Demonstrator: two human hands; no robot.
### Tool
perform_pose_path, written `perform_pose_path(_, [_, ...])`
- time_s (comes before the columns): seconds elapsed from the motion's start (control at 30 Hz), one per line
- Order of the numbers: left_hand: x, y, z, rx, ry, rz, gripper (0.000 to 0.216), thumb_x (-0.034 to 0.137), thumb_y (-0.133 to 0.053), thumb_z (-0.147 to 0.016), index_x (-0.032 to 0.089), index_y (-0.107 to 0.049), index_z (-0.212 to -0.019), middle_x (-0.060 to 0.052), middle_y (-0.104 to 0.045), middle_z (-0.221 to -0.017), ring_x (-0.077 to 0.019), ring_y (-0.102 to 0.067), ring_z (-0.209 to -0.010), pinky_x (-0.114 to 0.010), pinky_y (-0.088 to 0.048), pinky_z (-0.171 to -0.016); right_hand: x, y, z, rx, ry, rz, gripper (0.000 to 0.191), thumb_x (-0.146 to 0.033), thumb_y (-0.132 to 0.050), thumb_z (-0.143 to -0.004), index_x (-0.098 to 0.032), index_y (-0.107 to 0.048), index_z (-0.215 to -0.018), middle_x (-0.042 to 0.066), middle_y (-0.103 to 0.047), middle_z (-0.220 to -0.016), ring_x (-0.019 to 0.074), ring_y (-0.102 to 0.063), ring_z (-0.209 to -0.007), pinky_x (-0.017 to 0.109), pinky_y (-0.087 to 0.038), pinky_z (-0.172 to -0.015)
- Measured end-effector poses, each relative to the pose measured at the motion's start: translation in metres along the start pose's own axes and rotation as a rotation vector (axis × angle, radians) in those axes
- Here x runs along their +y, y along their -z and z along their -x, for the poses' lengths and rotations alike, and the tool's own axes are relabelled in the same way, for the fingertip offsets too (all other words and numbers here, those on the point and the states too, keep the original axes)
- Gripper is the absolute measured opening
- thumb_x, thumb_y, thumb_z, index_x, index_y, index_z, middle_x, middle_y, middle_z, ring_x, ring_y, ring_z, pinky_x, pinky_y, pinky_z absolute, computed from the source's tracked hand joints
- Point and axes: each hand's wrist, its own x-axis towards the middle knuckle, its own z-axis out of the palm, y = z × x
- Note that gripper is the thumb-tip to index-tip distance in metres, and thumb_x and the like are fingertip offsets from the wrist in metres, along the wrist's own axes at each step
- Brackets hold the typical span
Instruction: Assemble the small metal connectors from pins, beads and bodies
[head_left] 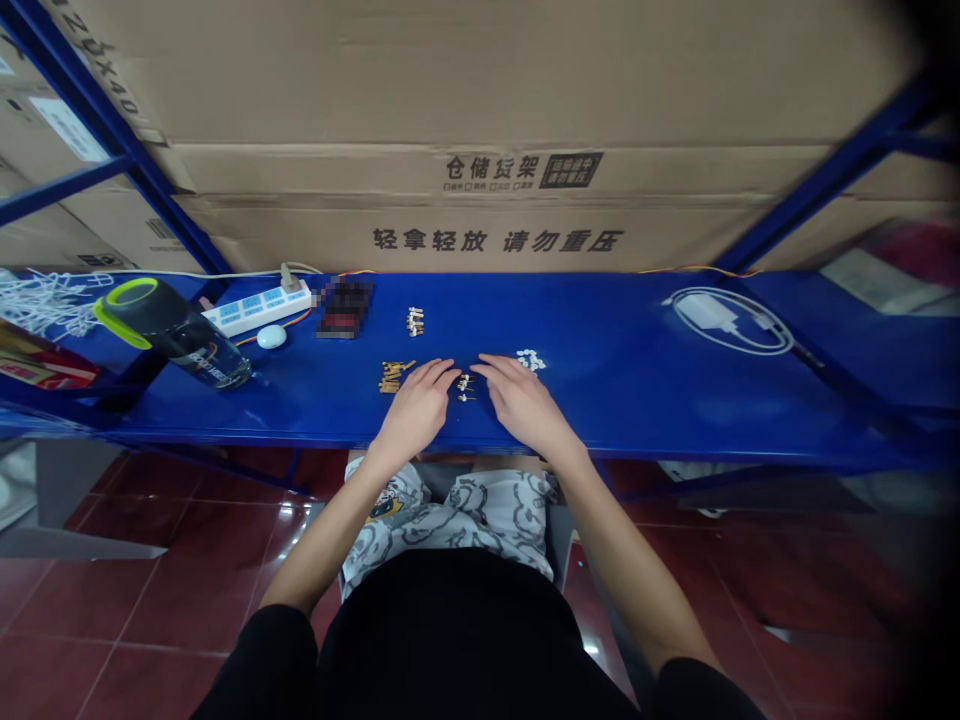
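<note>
Both of my hands rest on the blue shelf top point(615, 400), one on each side of a small group of white-and-brass parts point(465, 384). My left hand point(421, 398) lies palm down with its fingers stretched out, holding nothing I can see. Beside it, to the left, is a pile of short brass-coloured pieces point(391, 377). My right hand point(519, 396) also lies with fingers extended, near several small white pieces point(531, 358). Farther back, another cluster of white-and-brass parts point(415, 321) is lined up. The parts are too small for me to tell their exact kind.
On the left stand a dark bottle point(184, 335) with a lime-green rim, a white power strip point(259, 305) and a white oval object point(271, 337). A blurred-out dark item point(345, 308) lies beside them. A charger with coiled white cable point(712, 312) sits right. Cardboard point(480, 100) backs the shelf.
</note>
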Motion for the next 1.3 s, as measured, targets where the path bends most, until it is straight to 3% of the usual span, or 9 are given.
perform_pose_path(0.47, [0.001, 0.002, 0.000, -0.038, 0.006, -0.039, 0.049, 0.001, -0.039, -0.093, 0.010, -0.057, -0.137, -0.014, -0.055, -0.148, -0.0259, -0.047, -0.141, -0.044, -0.037, -0.121, 0.002, -0.002, 0.000, 0.007, 0.007, 0.001, 0.047, -0.011, -0.036, -0.098, -0.013, -0.062, -0.137, 0.015, -0.059, -0.145, 0.0308, -0.052, -0.136, 0.052, -0.044, -0.115])
perform_pose_path(0.77, [0.002, 0.002, 0.001, -0.031, 0.014, 0.015, 0.050, 0.000, -0.038, -0.092, 0.009, -0.055, -0.138, -0.016, -0.055, -0.147, -0.0264, -0.046, -0.142, -0.047, -0.036, -0.121, 0.001, -0.002, 0.001, 0.009, -0.028, -0.116, 0.048, -0.016, -0.032, -0.101, -0.017, -0.061, -0.139, 0.014, -0.058, -0.146, 0.0294, -0.049, -0.140, 0.053, -0.043, -0.116])
perform_pose_path(0.93, [0.006, 0.006, 0.001, 0.018, 0.099, 0.171, 0.062, -0.005, -0.034, -0.086, 0.009, -0.045, -0.145, -0.018, -0.057, -0.143, -0.0248, -0.050, -0.139, -0.044, -0.042, -0.117, -0.005, 0.001, 0.003, -0.021, -0.088, -0.168, 0.048, -0.035, -0.037, -0.106, -0.017, -0.054, -0.146, 0.014, -0.056, -0.149, 0.0290, -0.046, -0.144, 0.052, -0.039, -0.120])
perform_pose_path(1.1, [0.009, 0.014, 0.001, 0.070, 0.149, 0.324, 0.065, -0.006, -0.036, -0.083, 0.015, -0.044, -0.143, -0.013, -0.061, -0.138, -0.0241, -0.056, -0.132, -0.044, -0.046, -0.114, -0.008, 0.005, 0.007, -0.108, -0.074, -0.163, 0.062, -0.050, -0.052, -0.100, -0.019, -0.045, -0.153, 0.012, -0.043, -0.159, 0.0307, -0.036, -0.150, 0.053, -0.034, -0.123])
perform_pose_path(1.2, [0.010, 0.016, 0.001, 0.105, 0.142, 0.347, 0.060, -0.006, -0.038, -0.083, 0.018, -0.047, -0.137, -0.009, -0.064, -0.134, -0.0231, -0.058, -0.128, -0.042, -0.047, -0.112, -0.008, 0.005, 0.010, -0.156, -0.055, -0.179, 0.063, -0.049, -0.055, -0.099, -0.026, -0.041, -0.156, 0.005, -0.037, -0.163, 0.0331, -0.034, -0.150, 0.056, -0.038, -0.120])
perform_pose_path(1.3, [0.011, 0.017, 0.001, 0.160, 0.150, 0.356, 0.056, -0.005, -0.038, -0.084, 0.020, -0.049, -0.132, -0.007, -0.066, -0.129, -0.0216, -0.059, -0.126, -0.041, -0.047, -0.111, -0.011, 0.004, 0.012, -0.129, -0.025, -0.195, 0.054, -0.043, -0.055, -0.100, -0.029, -0.047, -0.152, 0.003, -0.040, -0.161, 0.0325, -0.039, -0.147, 0.056, -0.041, -0.119])
